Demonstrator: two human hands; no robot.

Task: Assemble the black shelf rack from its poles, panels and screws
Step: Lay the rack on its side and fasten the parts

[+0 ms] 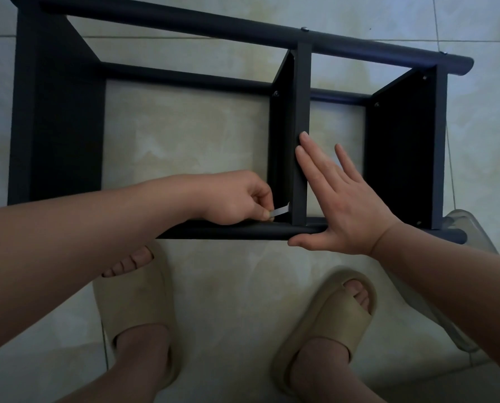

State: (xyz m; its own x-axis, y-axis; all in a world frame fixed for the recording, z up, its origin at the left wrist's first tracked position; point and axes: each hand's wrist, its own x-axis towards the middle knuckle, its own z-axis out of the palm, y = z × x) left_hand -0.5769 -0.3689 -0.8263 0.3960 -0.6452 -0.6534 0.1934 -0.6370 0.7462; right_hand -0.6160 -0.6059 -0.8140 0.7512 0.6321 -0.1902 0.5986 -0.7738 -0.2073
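We see the black shelf rack (59, 126) lying on its side on the pale tiled floor (184, 141). Its three dark panels stand on edge between long round poles. Our left hand (234, 199) curls its fingers and pinches a small flat silvery metal tool (280, 211). The tool's tip points into the corner where the middle panel (301, 112) meets the near pole (243, 230). Our right hand (344, 205) is spread flat and grips nothing, with straight fingers pressed against that middle panel and the thumb lying by the near pole. Two beige foam slippers (132, 301) stand on the floor just on the near side of the rack.
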